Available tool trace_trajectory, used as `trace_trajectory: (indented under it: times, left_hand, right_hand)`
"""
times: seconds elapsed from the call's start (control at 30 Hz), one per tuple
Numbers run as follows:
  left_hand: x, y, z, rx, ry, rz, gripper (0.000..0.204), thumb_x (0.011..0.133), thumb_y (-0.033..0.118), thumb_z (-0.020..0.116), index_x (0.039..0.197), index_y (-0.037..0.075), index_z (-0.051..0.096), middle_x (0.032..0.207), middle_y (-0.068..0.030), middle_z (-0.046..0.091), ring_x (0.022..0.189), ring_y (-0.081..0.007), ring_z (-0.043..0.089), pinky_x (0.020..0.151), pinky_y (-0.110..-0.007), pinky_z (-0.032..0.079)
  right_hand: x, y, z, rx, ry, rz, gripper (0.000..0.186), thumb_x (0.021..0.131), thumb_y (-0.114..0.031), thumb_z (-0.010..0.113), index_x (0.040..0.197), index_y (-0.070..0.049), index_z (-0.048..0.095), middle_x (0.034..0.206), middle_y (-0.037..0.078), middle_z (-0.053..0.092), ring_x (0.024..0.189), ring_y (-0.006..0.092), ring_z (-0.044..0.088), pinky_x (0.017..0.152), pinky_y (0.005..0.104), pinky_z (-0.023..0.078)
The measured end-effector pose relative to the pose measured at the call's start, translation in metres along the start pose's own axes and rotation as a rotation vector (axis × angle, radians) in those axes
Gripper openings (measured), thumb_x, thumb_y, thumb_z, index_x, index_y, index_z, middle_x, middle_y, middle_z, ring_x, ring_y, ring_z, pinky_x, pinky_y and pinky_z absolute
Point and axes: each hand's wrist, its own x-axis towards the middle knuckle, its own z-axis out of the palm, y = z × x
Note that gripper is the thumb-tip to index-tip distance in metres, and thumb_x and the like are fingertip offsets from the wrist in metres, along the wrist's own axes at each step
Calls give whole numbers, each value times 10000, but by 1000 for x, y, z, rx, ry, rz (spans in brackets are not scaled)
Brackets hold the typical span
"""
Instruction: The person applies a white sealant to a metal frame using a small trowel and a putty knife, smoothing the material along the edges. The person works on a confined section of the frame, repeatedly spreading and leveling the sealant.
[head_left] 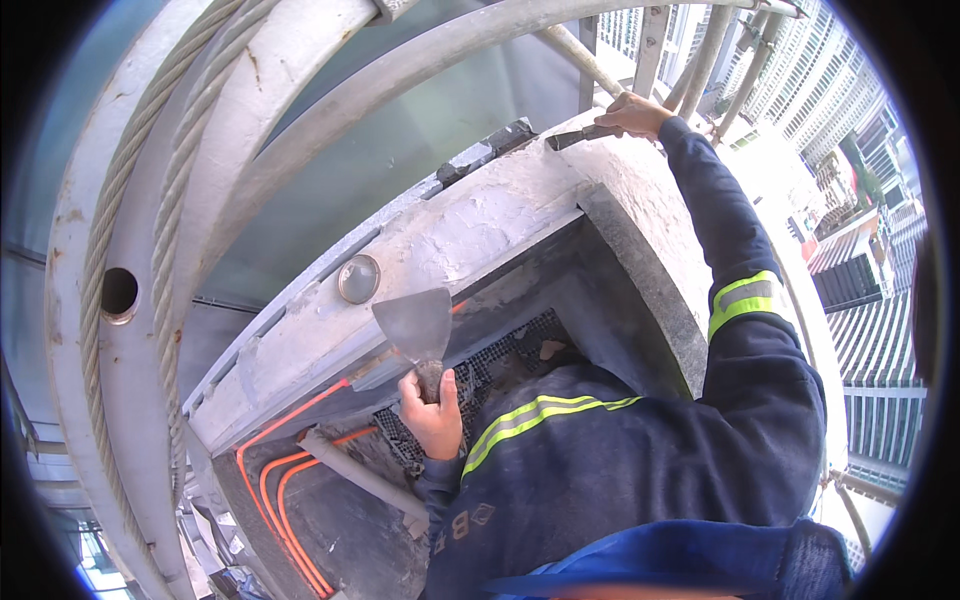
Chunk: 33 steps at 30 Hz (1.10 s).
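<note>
In the head view, the left hand (432,425) was closed around the handle of a wide scraper (415,325), its broad grey blade pointing up and away from the wearer, over the near edge of a pale ledge (490,222). The right hand (638,116) reached out to the far right end of that ledge, its fingers curled round the handle of a second scraper (572,138). That tool's dark blade pointed left, close over the white-coated surface; whether it touched could not be told.

The ledge's coating looked rough and patchy. A round, metal-rimmed piece (358,279) sat on it, left of the wide scraper, and dark, blocky chunks (485,152) lay along its far edge. Below, in the recess, orange conduits (268,482) bent downward beside a grey pipe (365,472), near a black grating (490,368). On the left, two steel cables (125,200) ran along a curved white beam (120,400). Tall buildings (790,90) stood beyond, at the right
</note>
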Motion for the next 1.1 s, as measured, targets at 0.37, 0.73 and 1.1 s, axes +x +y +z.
trace_trajectory:
  times: [0.37,0.73,1.1]
  left_hand:
    - [31,18,-3,-446,-337,-78,360,1079,266,568,1216,-64,610,860,-51,634,625,-82,552,560,-238,432]
    - [31,40,1,-619,-735,-103,424,1110,348,499,1269,-32,599,853,-12,613,606,-58,517,520,-214,410]
    - [58,17,-33,-565,-642,-125,485,1115,414,463,1261,-26,606,751,-2,562,571,-55,493,494,-219,399]
  right_hand:
    - [-192,-107,50,725,64,-307,298,1077,-274,572,1035,19,612,813,38,605,624,84,561,546,237,465]
    - [-264,-191,240,778,430,-282,459,1108,-241,497,1473,37,502,974,34,567,737,87,483,658,265,440]
    - [-305,-210,273,601,468,-336,445,1054,-124,540,1458,61,515,941,163,541,803,270,573,741,369,484]
